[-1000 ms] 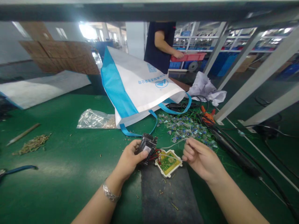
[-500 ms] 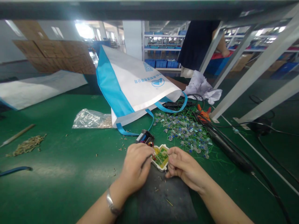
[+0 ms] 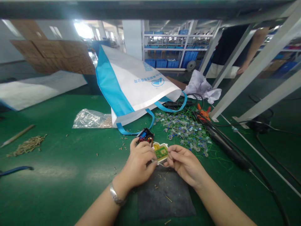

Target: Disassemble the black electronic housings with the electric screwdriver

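Observation:
Between my hands is a small white plastic housing [image 3: 162, 145] with a green circuit board [image 3: 161, 153] in it. My left hand [image 3: 141, 161] is closed on the housing's left side, its fingers curled over the edge. At the right edge my right hand [image 3: 182, 161] pinches the housing with thumb and fingers; part of the rim is hidden behind them. A black battery holder [image 3: 146, 135] with red and other coloured wires lies just beyond my left fingers. Under the housing a dark mat [image 3: 166, 201] carries several small screws [image 3: 168, 199].
A white and blue bag [image 3: 141, 84] lies behind, beside a clear plastic bag [image 3: 90, 119] of small metal parts. Wired components [image 3: 185, 131] are heaped at right, near a black electric screwdriver [image 3: 225, 150]. Screws [image 3: 29, 146] are piled at left. Metal posts [image 3: 254, 72] rise at right.
The housing has turned and tilted between my hands, and my left fingers now cover more of its left side. In the background, a person has moved to the right.

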Tool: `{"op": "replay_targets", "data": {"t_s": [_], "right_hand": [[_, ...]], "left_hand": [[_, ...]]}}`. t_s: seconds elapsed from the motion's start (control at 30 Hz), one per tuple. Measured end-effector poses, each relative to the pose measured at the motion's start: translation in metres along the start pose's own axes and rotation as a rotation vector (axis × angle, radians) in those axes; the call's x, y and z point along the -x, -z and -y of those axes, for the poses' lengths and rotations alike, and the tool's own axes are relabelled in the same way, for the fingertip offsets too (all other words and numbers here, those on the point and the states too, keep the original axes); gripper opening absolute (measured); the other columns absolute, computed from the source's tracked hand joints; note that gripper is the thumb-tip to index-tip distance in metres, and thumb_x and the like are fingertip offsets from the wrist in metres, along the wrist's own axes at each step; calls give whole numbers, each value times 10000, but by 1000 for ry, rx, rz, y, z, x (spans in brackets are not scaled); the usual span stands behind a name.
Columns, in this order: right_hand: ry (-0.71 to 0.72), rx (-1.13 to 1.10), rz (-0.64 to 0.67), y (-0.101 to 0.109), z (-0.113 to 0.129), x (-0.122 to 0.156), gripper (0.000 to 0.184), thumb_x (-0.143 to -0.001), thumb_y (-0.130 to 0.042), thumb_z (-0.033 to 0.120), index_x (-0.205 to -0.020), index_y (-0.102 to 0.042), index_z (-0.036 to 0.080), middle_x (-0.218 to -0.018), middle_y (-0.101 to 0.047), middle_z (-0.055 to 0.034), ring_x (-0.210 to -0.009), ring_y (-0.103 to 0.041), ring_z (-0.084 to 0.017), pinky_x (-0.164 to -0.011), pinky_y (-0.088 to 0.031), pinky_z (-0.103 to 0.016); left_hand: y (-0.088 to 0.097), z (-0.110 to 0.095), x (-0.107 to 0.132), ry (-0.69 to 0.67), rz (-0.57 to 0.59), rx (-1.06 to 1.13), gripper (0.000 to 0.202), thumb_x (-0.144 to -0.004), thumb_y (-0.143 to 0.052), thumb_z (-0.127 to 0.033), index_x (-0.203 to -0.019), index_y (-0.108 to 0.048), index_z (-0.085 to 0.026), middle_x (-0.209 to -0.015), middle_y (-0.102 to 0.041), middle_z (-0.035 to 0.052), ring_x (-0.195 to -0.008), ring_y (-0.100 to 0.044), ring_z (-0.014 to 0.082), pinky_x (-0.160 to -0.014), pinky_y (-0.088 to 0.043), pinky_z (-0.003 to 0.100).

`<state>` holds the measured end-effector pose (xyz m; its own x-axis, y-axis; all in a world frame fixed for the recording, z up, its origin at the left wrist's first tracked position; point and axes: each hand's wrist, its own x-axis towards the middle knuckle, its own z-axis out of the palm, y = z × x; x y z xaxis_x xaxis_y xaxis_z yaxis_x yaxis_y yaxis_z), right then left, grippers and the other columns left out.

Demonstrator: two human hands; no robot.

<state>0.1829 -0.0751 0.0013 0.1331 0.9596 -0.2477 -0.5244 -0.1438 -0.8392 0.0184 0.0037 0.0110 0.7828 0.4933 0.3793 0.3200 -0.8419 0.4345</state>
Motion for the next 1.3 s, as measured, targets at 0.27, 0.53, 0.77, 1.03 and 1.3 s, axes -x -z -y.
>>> {"op": "replay_targets", "data": {"t_s": [0.27,0.53,0.77,1.03,1.3], "right_hand": [[-20,383,-140,6,-8,-7,272,-563,-649,243,-758,-486,145,-454,-498,59,-379,-475,-86,-422,-339,-173],[11,569,-177,9,-13,-13,185,-599,-560,253,-738,-489,153,-392,-464,72,-340,-438,-85,-386,-293,-171],[49,552,-172,13,-17,-13,144,-631,-558,257,-721,-501,159,-388,-492,47,-356,-443,-95,-422,-338,-192],[136,254,-250,8,-10,-9,251,-633,-607,343,-744,-470,164,-382,-440,72,-357,-414,-90,-466,-414,-235],[55,-40,-205,11,-9,-12,337,-554,-707,340,-678,-454,155,-440,-404,74,-388,-403,-62,-440,-386,-202]], "left_hand": [[-1,3,6,283,329,-374,444,-809,-422,-509,-641,-631,-156,-626,-643,91,-673,-577,229,-802,-317,434],[-24,-7,-2,436,271,-277,668,-578,-580,-666,-961,-559,-120,-834,-644,136,-798,-586,308,-716,-383,396],[-36,-17,-8,566,140,-190,463,-627,-602,-505,-910,-544,-142,-884,-612,120,-861,-558,302,-706,-387,383],[-29,-2,-10,699,53,265,437,-637,-618,-397,-985,-537,-145,-854,-645,70,-774,-590,225,-686,-424,315],[-9,17,-7,539,170,872,411,-601,-677,-337,-919,-548,-113,-860,-640,38,-775,-576,166,-695,-430,248]]}}
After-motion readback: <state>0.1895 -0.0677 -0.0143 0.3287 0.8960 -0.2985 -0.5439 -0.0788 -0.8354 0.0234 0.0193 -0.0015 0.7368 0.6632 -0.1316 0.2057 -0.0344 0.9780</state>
